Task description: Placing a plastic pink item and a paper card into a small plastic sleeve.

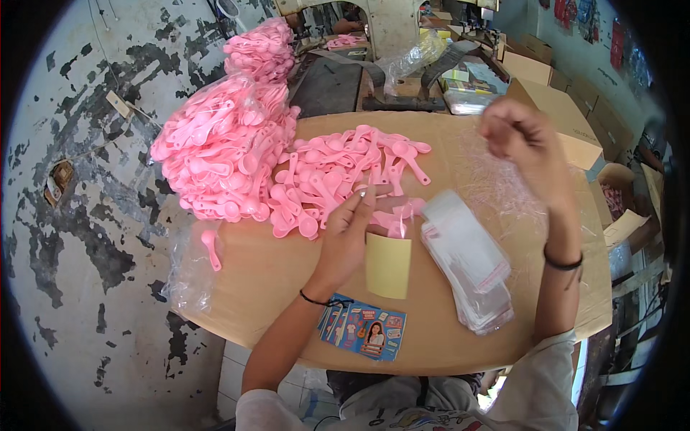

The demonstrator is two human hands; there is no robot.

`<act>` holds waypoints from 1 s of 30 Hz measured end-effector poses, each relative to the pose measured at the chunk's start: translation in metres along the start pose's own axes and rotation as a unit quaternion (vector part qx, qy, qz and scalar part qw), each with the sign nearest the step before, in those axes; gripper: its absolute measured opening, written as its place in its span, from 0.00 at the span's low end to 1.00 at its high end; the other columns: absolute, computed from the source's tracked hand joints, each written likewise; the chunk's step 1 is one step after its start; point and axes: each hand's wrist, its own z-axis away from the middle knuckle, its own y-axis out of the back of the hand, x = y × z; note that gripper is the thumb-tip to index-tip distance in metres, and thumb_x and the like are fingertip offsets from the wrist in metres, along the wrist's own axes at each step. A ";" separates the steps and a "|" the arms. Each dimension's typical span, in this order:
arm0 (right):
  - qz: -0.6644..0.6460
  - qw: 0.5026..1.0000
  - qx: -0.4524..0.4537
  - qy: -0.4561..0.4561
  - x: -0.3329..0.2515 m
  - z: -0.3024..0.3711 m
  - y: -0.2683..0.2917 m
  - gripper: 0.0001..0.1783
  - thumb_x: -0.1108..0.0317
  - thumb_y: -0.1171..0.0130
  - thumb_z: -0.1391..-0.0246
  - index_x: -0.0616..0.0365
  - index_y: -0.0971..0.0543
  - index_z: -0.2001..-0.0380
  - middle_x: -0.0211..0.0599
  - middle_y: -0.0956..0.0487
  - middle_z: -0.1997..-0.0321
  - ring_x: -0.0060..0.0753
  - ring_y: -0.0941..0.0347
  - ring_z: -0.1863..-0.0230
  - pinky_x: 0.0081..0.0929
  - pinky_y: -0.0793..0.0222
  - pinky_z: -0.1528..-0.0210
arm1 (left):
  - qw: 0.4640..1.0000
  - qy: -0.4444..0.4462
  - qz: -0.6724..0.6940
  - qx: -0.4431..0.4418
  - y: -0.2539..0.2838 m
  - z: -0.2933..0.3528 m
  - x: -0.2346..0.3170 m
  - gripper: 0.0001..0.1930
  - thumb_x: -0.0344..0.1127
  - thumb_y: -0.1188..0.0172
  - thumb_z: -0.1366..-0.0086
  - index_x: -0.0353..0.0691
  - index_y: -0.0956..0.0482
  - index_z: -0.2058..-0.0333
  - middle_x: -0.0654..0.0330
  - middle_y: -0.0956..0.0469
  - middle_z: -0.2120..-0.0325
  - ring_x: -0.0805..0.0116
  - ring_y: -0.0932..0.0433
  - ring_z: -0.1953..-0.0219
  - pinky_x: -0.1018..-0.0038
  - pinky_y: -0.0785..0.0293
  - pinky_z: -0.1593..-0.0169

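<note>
My left hand [348, 226] is closed in a pinch on the top of a clear plastic bag [407, 224]. Inside its lower part sits a plain yellow card [388, 269]. Pink shows through the upper part, but I cannot tell whether it lies inside or behind. My right hand [523, 140] is raised at the right, fingers curled and smeared by motion; whatever they hold cannot be made out. Below it lies a tangle of clear plastic strips [507, 179]. A stack of clear bags [463, 251] lies between my hands. Blue printed cards [370, 330] are fanned beside my left wrist.
Loose pink spoons [323, 169] cover the cardboard-topped table [259, 280] beyond my left hand. Bulging bags of pink spoons [215, 144] stand at the left. One spoon [210, 249] rests on plastic. A sewing machine [392, 29] stands behind; cardboard boxes [553, 118] line the right.
</note>
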 end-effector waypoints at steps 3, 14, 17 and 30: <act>-0.095 0.983 -0.132 -0.079 0.038 0.007 0.059 0.07 0.69 0.46 0.42 0.61 0.22 0.66 0.26 0.26 0.77 0.18 0.31 0.74 0.19 0.35 0.69 | 0.997 0.014 0.078 -0.008 0.015 -0.007 -0.003 0.22 0.45 0.57 0.26 0.34 0.31 0.44 0.54 0.21 0.56 0.76 0.20 0.63 0.80 0.22 0.61; 0.181 0.975 0.106 -0.067 0.087 0.007 0.063 0.14 0.72 0.45 0.43 0.64 0.22 0.54 0.42 0.19 0.58 0.33 0.23 0.59 0.29 0.29 0.52 | 0.984 0.122 0.121 -0.056 0.020 -0.016 -0.013 0.20 0.40 0.56 0.27 0.32 0.31 0.44 0.56 0.22 0.56 0.71 0.20 0.56 0.71 0.21 0.52; 0.103 0.986 -0.130 -0.024 0.054 0.007 -0.027 0.14 0.68 0.42 0.43 0.64 0.22 0.57 0.38 0.20 0.64 0.25 0.23 0.62 0.25 0.27 0.59 | 0.987 0.096 0.130 -0.018 0.014 -0.010 -0.010 0.20 0.40 0.57 0.26 0.33 0.31 0.44 0.56 0.22 0.55 0.71 0.21 0.56 0.71 0.22 0.52; -0.101 0.974 -0.165 -0.120 0.073 0.014 -0.091 0.11 0.72 0.38 0.44 0.63 0.18 0.58 0.28 0.21 0.73 0.16 0.27 0.72 0.18 0.31 0.69 | 0.995 0.057 0.082 -0.012 0.012 -0.014 -0.028 0.22 0.46 0.55 0.27 0.34 0.29 0.45 0.61 0.21 0.57 0.76 0.21 0.59 0.78 0.22 0.57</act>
